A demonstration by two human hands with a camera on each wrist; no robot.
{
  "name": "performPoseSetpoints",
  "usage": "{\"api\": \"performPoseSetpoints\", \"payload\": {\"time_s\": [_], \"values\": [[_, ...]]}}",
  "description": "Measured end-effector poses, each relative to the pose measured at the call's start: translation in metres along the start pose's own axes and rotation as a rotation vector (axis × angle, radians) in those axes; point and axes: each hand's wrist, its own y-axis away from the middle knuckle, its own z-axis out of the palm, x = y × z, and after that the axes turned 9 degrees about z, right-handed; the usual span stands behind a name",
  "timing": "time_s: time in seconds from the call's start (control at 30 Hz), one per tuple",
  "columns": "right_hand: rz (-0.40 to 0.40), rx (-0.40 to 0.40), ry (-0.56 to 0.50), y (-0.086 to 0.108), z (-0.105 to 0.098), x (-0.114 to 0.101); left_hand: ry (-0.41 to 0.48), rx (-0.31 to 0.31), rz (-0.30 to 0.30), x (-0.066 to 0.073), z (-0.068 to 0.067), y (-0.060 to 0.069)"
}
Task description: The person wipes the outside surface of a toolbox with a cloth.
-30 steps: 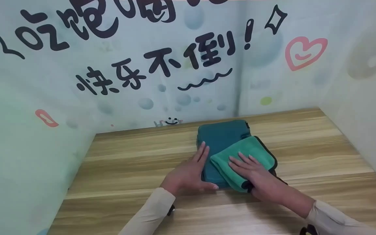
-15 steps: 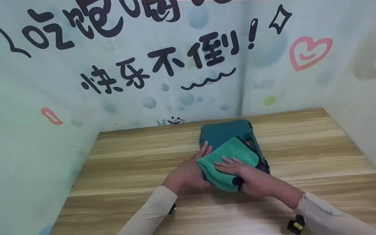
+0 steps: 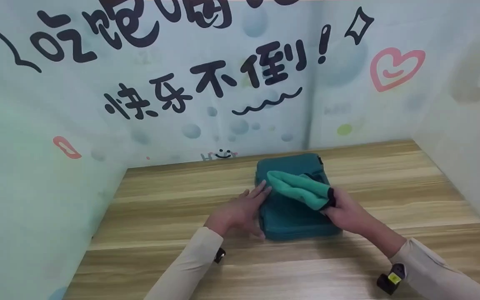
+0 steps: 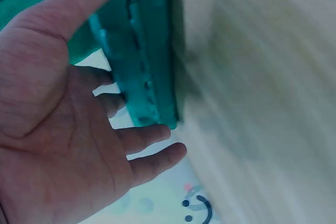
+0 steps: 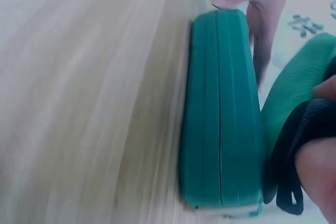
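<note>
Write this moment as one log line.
right hand: grips black-edged green cloth; left hand: at edge of teal case; case: closed, on table

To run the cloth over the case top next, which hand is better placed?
Probably the right hand: it grips the green cloth over the teal case. The left hand, with no cloth in it, is at the case's left side, seemingly better placed to steady it.

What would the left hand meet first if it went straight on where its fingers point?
Probably the teal case; the left hand is at its left side. The green cloth held by the right hand is also just ahead in the head view, but its height is unclear.
</note>
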Motion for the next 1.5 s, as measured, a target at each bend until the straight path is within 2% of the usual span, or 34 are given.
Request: {"api": "performPoseSetpoints", "payload": {"time_s": [0.1,0.2,0.37,0.47,0.67,0.87,0.97,1.03,1.17,1.3,1.43,1.5], "values": [[0.068,0.095,-0.065,-0.001,-0.009,0.005,-0.034,-0.025,-0.023,0.004,-0.006,-0.002],[0.126,0.154,-0.099,-0.001,-0.016,0.011,-0.072,-0.037,-0.029,0.008,-0.010,-0.003],[0.175,0.152,-0.075,-0.001,-0.020,0.022,-0.131,-0.031,-0.014,0.013,-0.011,-0.008],[0.133,0.114,0.019,0.000,-0.017,0.025,-0.151,-0.029,-0.007,0.015,-0.009,-0.012],[-0.021,-0.002,0.226,0.000,-0.004,0.018,-0.252,-0.027,0.007,0.015,-0.001,-0.015],[-0.195,-0.017,0.514,-0.002,0.016,0.008,-0.245,0.014,0.020,0.015,0.004,-0.014],[-0.224,-0.027,0.612,-0.002,0.021,0.004,-0.291,0.027,0.053,0.015,0.004,-0.013],[-0.223,-0.022,0.639,-0.002,0.021,0.002,-0.314,0.040,0.075,0.015,0.004,-0.014],[-0.214,0.043,0.575,-0.003,0.006,0.000,-0.336,0.058,0.112,0.014,0.005,-0.016],[-0.160,0.183,0.399,-0.005,-0.020,0.002,-0.292,0.060,0.131,0.012,0.007,-0.016],[0.052,0.354,0.189,0.000,-0.047,0.001,-0.260,0.055,0.134,0.014,0.009,-0.013],[0.146,0.438,0.092,0.003,-0.059,0.002,-0.287,0.056,0.134,0.016,0.009,-0.011]]}}
